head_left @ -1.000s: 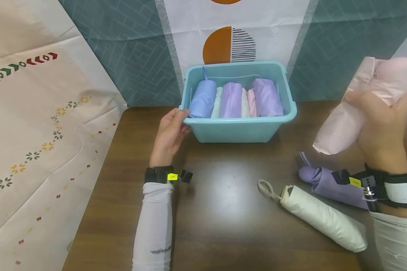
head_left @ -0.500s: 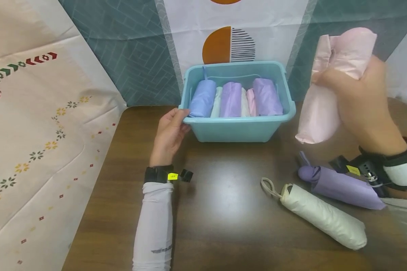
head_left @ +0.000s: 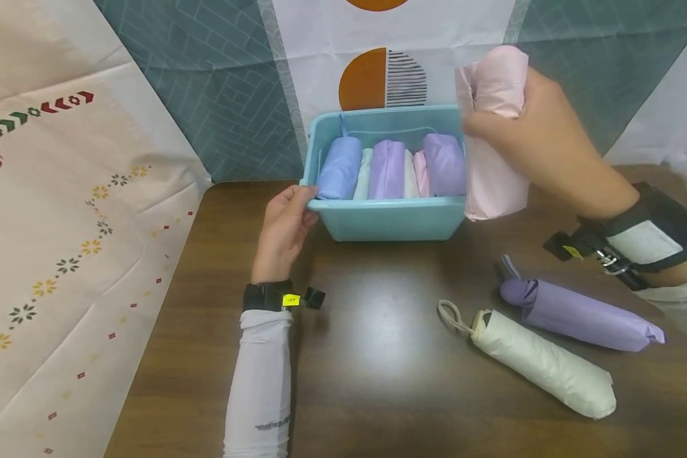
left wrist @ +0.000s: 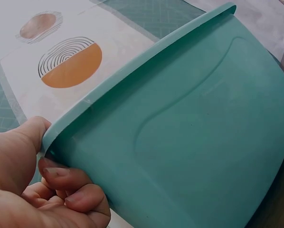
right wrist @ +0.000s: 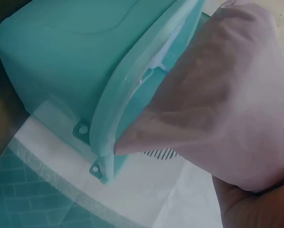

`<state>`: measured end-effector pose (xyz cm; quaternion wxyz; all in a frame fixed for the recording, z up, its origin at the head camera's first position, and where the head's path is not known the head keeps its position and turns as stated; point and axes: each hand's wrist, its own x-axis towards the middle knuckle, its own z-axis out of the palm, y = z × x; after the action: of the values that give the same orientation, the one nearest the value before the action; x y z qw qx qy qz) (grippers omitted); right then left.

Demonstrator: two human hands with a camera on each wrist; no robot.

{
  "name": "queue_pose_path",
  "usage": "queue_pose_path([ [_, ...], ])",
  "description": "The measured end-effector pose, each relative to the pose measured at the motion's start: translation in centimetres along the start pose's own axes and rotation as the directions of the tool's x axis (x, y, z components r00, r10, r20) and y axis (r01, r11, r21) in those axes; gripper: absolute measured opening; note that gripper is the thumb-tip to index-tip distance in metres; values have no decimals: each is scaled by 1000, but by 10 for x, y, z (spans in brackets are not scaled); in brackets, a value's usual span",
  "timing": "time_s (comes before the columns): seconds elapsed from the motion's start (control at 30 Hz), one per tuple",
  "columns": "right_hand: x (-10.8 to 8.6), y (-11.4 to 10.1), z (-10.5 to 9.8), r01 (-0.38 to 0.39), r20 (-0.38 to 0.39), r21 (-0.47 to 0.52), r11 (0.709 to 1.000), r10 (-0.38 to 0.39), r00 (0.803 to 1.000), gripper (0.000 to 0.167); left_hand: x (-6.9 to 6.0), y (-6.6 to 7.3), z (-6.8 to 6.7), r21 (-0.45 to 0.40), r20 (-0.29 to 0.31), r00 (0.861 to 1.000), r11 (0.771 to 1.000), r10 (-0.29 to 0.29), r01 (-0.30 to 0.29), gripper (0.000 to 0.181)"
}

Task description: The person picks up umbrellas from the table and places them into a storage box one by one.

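A light blue plastic bin point(head_left: 392, 221) stands at the back of the table. My left hand point(head_left: 282, 232) grips its near left corner, thumb on the rim and fingers curled beneath, as the left wrist view shows. In my right hand point(head_left: 541, 137) is a folded pink umbrella point(head_left: 495, 181), held upright over the bin's right end and hiding that corner. Inside the bin, folded umbrellas stand in a row: a blue umbrella point(head_left: 340, 168) at the left, a purple umbrella point(head_left: 387, 170) in the middle, a larger purple one point(head_left: 443, 165) at the right, with slimmer pale ones between.
On the table's right lie a folded cream umbrella point(head_left: 541, 362) with a wrist loop and a folded lavender umbrella point(head_left: 586, 315) behind it. A patterned cloth point(head_left: 372, 83) hangs behind the bin. Another cloth point(head_left: 63, 222) with flower prints covers the left side.
My right hand has carried the pink umbrella leftward from the far right to the bin's right end, turning it more upright. My left hand keeps its grip on the rim.
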<state>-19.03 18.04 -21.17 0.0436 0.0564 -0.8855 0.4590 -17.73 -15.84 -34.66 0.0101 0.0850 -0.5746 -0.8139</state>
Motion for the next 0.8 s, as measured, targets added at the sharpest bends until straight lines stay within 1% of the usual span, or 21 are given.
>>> queue_pose_path([
  [0.1, 7, -2, 3, -9, 29, -33, 999, 10, 1000, 48, 0, -2, 0, 5, 4, 1000, 1000, 0, 0, 26],
  [0.23, 20, -1, 5, 12, 59, -56, 998, -9, 998, 50, 0, -2, 0, 25, 11, 1000, 1000, 3, -3, 27],
  [0.4, 37, 5, 10, 26, 110, -15, 1000, -24, 994, 52, 0, 0, 0, 42, 6, 1000, 999, 3, -3, 27],
  [0.5, 44, 8, 14, 6, 127, 17, 1000, -8, 992, 52, -1, 0, 0, 40, 7, 1000, 999, 4, -4, 27],
  [0.63, 50, 8, 22, -45, 158, 48, 998, 37, 987, 47, 0, -1, 0, 34, 7, 1000, 999, 6, -6, 27],
  [0.7, 52, 7, 27, -58, 177, 67, 996, 45, 983, 44, 0, -1, 1, 37, 6, 1000, 999, 9, -9, 27],
  [0.8, 54, 5, 32, -55, 198, 73, 996, 39, 979, 44, 0, -1, 1, 42, 8, 1000, 999, 14, -14, 27],
])
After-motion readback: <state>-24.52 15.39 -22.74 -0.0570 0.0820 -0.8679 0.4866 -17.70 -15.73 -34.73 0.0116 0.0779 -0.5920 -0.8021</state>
